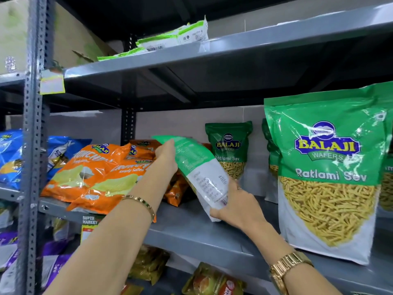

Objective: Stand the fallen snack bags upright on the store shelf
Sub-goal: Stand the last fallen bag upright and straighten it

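A green and white snack bag (200,173) is tilted over the grey middle shelf (191,233), its back with printed text facing me. My left hand (167,157) grips its green top end. My right hand (236,207) holds its white bottom end just above the shelf. Behind it one green Ratlami Sev bag (230,147) stands upright at the back. A larger Ratlami Sev bag (325,171) stands upright at the front right, with more green bags behind it.
Orange chip bags (95,175) lie slumped on the left of the same shelf. Blue bags (10,158) fill the neighbouring bay past the steel upright (32,145). Flat green-white packets (174,37) lie on the shelf above. More bags sit on the shelf below.
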The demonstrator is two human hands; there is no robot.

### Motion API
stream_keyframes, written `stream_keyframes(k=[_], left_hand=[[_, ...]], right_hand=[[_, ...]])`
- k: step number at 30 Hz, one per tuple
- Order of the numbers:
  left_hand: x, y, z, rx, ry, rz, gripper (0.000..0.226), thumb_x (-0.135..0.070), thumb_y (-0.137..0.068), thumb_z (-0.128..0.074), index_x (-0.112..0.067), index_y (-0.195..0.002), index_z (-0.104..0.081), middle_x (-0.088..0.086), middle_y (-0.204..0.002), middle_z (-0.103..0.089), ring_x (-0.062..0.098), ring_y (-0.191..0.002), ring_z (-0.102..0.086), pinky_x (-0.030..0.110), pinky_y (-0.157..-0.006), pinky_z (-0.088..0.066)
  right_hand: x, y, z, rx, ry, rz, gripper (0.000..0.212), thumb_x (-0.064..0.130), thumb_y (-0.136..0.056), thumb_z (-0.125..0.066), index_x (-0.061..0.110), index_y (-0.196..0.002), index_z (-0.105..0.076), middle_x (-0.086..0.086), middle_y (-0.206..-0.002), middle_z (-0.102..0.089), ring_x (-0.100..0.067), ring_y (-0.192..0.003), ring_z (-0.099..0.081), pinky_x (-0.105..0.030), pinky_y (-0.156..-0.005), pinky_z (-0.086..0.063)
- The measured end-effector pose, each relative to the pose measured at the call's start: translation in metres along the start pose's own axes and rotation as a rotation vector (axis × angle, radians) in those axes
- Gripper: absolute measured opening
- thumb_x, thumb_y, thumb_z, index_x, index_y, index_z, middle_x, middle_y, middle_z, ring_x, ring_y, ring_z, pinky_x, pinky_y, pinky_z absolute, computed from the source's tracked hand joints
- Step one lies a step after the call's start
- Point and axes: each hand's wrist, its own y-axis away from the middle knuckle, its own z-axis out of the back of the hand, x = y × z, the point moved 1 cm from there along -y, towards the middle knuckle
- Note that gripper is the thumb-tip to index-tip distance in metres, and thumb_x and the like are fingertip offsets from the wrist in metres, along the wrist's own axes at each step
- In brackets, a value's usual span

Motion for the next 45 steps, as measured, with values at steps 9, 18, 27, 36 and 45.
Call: stream_keyframes(k=[9,18,27,36,45], left_hand=[[-0.034,0.029,-0.052,0.205,-0.271,-0.259,0.022,-0.026,-0.086,-0.054,-0.014,-0.071,-0.044,-0.004,-0.067,-0.044,0.008,-0.061,-0.043,0.023,-0.052,-0.035],[-0.024,0.028,-0.041,0.428,-0.323,-0.261,0.058,-0.054,-0.070,-0.062,-0.012,-0.109,-0.060,0.010,-0.119,-0.063,0.027,-0.110,-0.058,0.045,-0.103,-0.040],[0.043,-0.006,-0.004,0.623,-0.216,-0.064,0.073,-0.065,-0.057,-0.059,-0.022,-0.116,-0.055,0.010,-0.132,-0.053,0.019,-0.111,-0.052,0.044,-0.103,-0.037],[0.091,-0.025,-0.011,0.787,-0.058,0.199,0.069,-0.069,-0.062,-0.046,-0.019,-0.105,-0.066,0.005,-0.102,-0.073,0.022,-0.100,-0.065,0.039,-0.087,-0.045],[0.095,-0.019,-0.006,0.610,-0.303,-0.019,0.093,-0.071,-0.029,-0.074,-0.020,-0.105,-0.061,0.000,-0.112,-0.064,0.021,-0.113,-0.056,0.034,-0.100,-0.039]], right_hand=[[-0.001,0.002,-0.014,0.172,-0.301,-0.108,0.079,0.049,-0.062,-0.067,0.017,-0.129,-0.038,-0.009,-0.127,-0.056,-0.029,-0.115,-0.053,-0.034,-0.084,-0.045],[-0.001,0.002,-0.016,0.158,-0.353,-0.134,0.113,0.062,-0.057,-0.068,0.016,-0.145,-0.013,-0.008,-0.138,-0.049,-0.029,-0.125,-0.047,-0.038,-0.096,-0.043],[0.006,0.002,-0.008,-0.131,-0.380,0.002,0.111,0.065,-0.063,-0.063,0.023,-0.146,-0.001,-0.007,-0.133,-0.054,-0.028,-0.116,-0.055,-0.038,-0.090,-0.047],[-0.002,-0.010,-0.014,-0.034,-0.602,-0.015,0.085,0.026,-0.072,-0.061,0.034,-0.144,-0.016,-0.003,-0.125,-0.057,-0.017,-0.103,-0.055,-0.026,-0.079,-0.042],[-0.021,-0.020,-0.015,-0.097,-0.726,-0.277,0.035,0.010,-0.085,-0.041,0.011,-0.116,-0.057,-0.013,-0.113,-0.062,-0.028,-0.098,-0.055,-0.028,-0.070,-0.038]])
